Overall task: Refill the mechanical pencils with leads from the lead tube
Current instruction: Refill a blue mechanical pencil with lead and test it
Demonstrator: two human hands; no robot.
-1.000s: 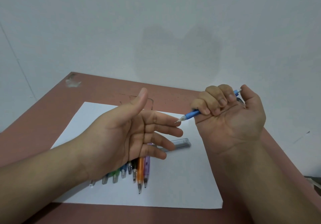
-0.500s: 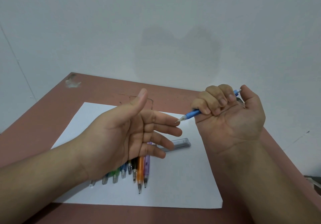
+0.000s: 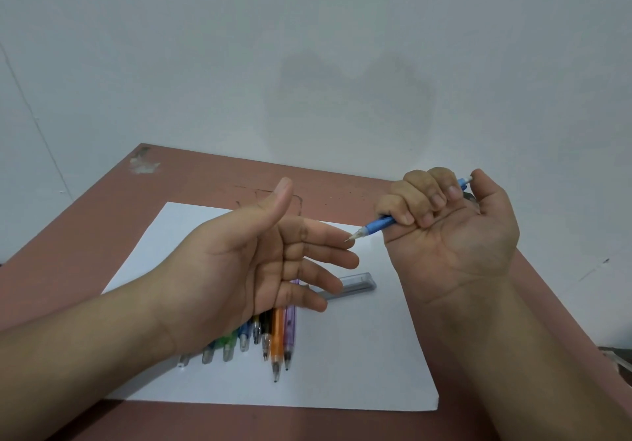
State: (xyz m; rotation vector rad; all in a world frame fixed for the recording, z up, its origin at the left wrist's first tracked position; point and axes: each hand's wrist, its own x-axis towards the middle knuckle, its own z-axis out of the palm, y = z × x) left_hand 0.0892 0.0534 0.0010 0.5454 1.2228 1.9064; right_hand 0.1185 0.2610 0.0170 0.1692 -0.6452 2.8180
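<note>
My right hand (image 3: 448, 232) grips a blue mechanical pencil (image 3: 376, 226) in a fist, thumb over its rear cap, tip pointing left. The tip touches the index fingertip of my left hand (image 3: 260, 262), which is held palm up with straight fingers and raised thumb, holding nothing. Below my left hand, several coloured mechanical pencils (image 3: 277, 338) lie side by side on a white sheet of paper (image 3: 359, 355), partly hidden by the hand. A grey transparent lead tube (image 3: 352, 285) lies on the paper behind them.
The paper rests on a reddish-brown table (image 3: 102, 221) that stands against a white wall (image 3: 307, 47). The table's right edge (image 3: 554, 297) runs close past my right wrist. A scuffed patch (image 3: 143, 163) marks the far left corner.
</note>
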